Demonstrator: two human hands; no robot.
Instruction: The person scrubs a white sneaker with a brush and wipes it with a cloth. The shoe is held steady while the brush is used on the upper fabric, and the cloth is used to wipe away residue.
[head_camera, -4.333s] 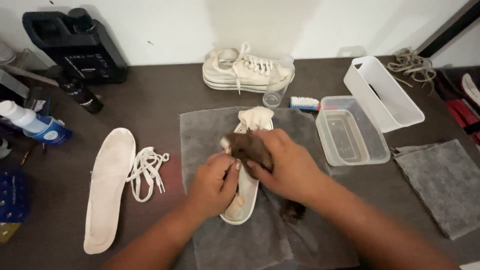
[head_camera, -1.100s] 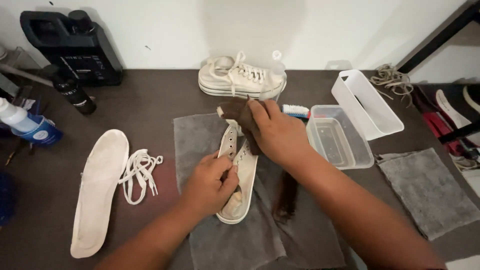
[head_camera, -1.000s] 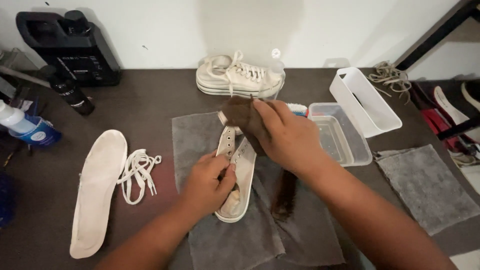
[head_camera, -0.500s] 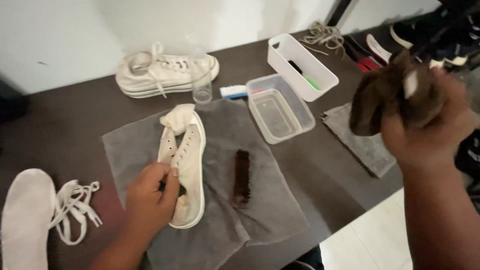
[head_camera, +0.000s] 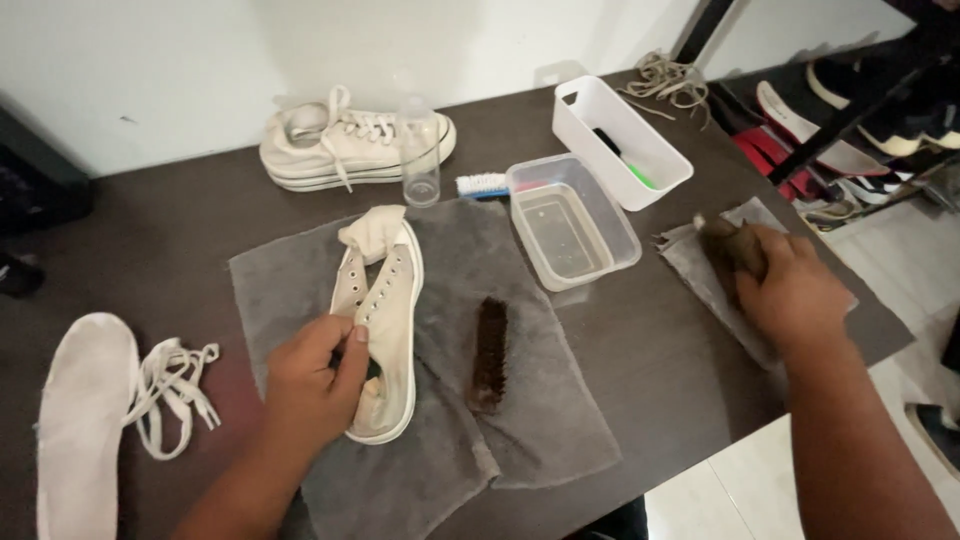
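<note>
A laceless cream sneaker (head_camera: 385, 300) lies on a large grey cloth (head_camera: 440, 440) in the middle of the dark table. My left hand (head_camera: 312, 385) grips the sneaker at its heel opening. My right hand (head_camera: 785, 290) is at the table's right end, closed over a brown rag (head_camera: 728, 243) and pressing it onto a small grey cloth (head_camera: 690, 262). A dark brown brush (head_camera: 489, 352) rests on the large cloth to the right of the sneaker.
A laced white sneaker (head_camera: 350, 150) and a small clear bottle (head_camera: 420, 170) stand at the back. A blue-white brush (head_camera: 483, 184), clear tub (head_camera: 570, 230) and white bin (head_camera: 620, 140) sit right of centre. An insole (head_camera: 75, 420) and loose laces (head_camera: 170, 385) lie left. Shoes sit on a rack (head_camera: 850, 130).
My right hand lifted the brown rag off the sneaker, swung it up to the right, and has now come down with it onto the small grey cloth. My left hand stayed on the sneaker.
</note>
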